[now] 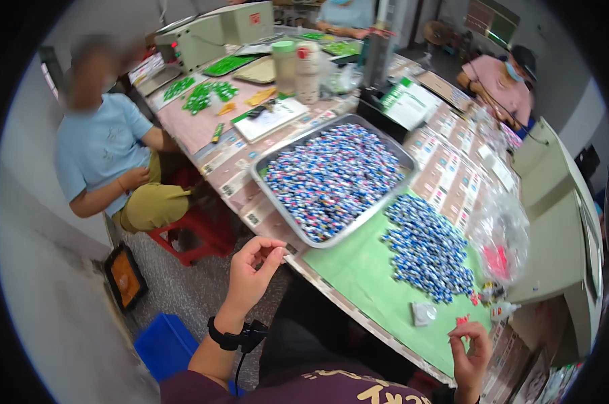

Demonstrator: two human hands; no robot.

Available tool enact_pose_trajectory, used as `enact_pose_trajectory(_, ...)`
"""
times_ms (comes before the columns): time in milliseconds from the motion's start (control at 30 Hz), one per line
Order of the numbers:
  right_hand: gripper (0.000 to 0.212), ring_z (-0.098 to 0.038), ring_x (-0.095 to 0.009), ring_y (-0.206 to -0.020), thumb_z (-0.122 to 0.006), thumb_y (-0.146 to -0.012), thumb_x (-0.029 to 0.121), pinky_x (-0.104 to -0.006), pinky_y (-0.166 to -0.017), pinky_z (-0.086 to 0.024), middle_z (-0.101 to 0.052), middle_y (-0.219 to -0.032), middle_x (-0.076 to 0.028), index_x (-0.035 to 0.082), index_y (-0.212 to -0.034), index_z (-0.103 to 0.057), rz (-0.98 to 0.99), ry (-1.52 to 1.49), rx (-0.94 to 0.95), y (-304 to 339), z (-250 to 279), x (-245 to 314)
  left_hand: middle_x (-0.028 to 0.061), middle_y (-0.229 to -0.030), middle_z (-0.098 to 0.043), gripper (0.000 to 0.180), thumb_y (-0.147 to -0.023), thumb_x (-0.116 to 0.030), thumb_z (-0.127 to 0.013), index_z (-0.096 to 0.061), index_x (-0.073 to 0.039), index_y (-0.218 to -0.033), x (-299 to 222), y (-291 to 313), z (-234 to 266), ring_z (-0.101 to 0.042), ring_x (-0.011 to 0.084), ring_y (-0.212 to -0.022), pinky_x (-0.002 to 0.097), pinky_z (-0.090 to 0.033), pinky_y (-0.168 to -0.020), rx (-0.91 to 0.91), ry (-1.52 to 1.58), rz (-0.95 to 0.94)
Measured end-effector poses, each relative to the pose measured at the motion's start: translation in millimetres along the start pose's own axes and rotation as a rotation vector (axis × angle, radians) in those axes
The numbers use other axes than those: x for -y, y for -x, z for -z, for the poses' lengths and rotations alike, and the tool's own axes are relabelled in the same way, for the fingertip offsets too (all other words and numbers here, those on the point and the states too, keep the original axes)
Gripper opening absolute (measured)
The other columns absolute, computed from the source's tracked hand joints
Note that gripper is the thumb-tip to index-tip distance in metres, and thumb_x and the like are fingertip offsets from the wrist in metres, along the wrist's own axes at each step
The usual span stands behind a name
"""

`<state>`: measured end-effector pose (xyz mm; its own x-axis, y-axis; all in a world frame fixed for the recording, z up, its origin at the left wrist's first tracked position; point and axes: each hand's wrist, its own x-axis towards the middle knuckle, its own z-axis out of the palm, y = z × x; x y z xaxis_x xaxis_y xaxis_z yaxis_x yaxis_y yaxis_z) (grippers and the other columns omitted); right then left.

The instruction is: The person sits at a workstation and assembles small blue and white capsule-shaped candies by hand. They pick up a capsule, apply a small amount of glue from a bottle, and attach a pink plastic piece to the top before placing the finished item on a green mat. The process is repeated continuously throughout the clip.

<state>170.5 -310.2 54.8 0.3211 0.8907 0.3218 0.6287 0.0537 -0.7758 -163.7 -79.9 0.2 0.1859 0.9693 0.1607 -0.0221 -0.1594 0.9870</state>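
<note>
My left hand (252,273) is raised off the table's near edge, thumb and fingertips pinched together; anything between them is too small to make out. Low on the right, my right hand (471,353) also has its thumb and finger brought together, close to some tiny red pieces (462,320). A grey tray (256,176) heaped with small blue, white and pink pieces stands before me. Beside it, a loose pile of small blue-and-white pieces (429,249) lies on a green mat (358,283). A small clear packet (423,313) rests below that pile.
A clear plastic bag with pink contents (496,259) and a small white bottle (503,310) sit at the right, by a pale machine housing (553,222). A co-worker in light blue (106,145) sits at the left. Green pieces (210,96) and two tall containers (308,74) stand farther back.
</note>
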Motion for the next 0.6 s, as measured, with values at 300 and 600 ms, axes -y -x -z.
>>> enact_pose_trajectory(300,0.011,-0.06,-0.012,-0.08,-0.067,-0.085,-0.002,-0.0254,-0.071,-0.047,-0.061,-0.09,-0.006,-0.001,-0.093,-0.06,-0.329,-0.146,-0.129,-0.5,51.4,-47.5,0.0069,-0.086,-0.065,0.013,-0.095,-0.006,-0.06,-0.062,0.001,-0.085,-40.5,-3.6,-138.4,-0.06,0.0124,-0.078,0.0264,-0.048,-0.073,0.613,-0.163,-0.079)
enact_pose_trajectory(600,0.011,-0.062,-0.021,-0.077,-0.057,-0.083,-0.009,-0.0303,-0.067,-0.049,-0.059,-0.085,-0.011,-0.001,-0.091,-0.055,-0.382,-0.037,-0.057,-0.8,57.1,-95.7,0.006,-0.09,-0.065,0.006,-0.093,-0.004,-0.061,-0.064,0.001,-0.095,-44.6,0.8,-178.7,-0.063,0.0129,-0.083,0.0262,-0.05,-0.075,0.717,-0.292,-0.069)
